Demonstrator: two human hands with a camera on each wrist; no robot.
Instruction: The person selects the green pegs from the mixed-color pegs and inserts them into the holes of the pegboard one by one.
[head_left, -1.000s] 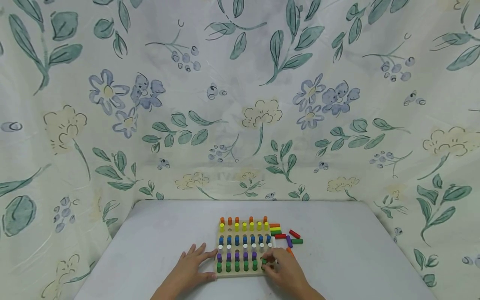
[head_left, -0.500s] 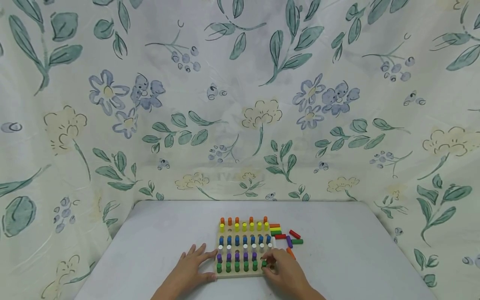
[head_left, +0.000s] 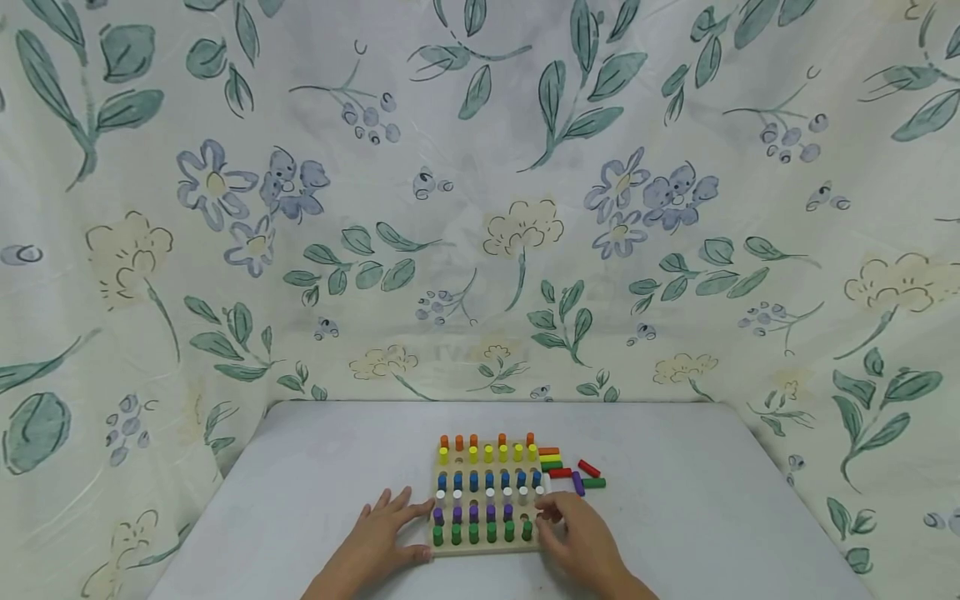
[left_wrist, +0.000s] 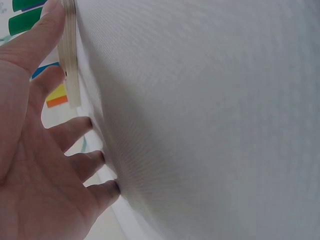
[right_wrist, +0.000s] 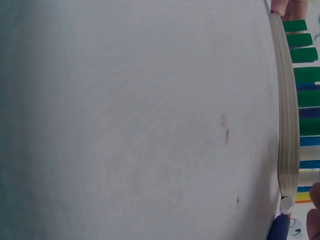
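Note:
A wooden pegboard (head_left: 483, 549) stands on the white table with rows of colored pegs upright in it. My left hand (head_left: 380, 531) lies spread at its left side, thumb and index finger touching the edge; the left wrist view shows the other fingertips on the tabletop. At the right edge, my right hand (head_left: 581, 533) hovers with bent fingers, and no peg shows between them. Just left of those fingers, a green peg (head_left: 527, 530) stands in the front row. Purple pegs (head_left: 474, 513) and white pegs (head_left: 490, 495) fill rows behind it.
Loose pegs lie right of the board: a red peg (head_left: 589, 468), a purple peg (head_left: 578, 483), a green peg (head_left: 594, 483) and several against the board's side, among them a yellow peg (head_left: 551, 458). A floral curtain (head_left: 480, 250) hangs behind the table (head_left: 337, 442).
My right hand has let go of the green peg in the front row and shifted right, now covering a loose orange peg. The left hand has not moved.

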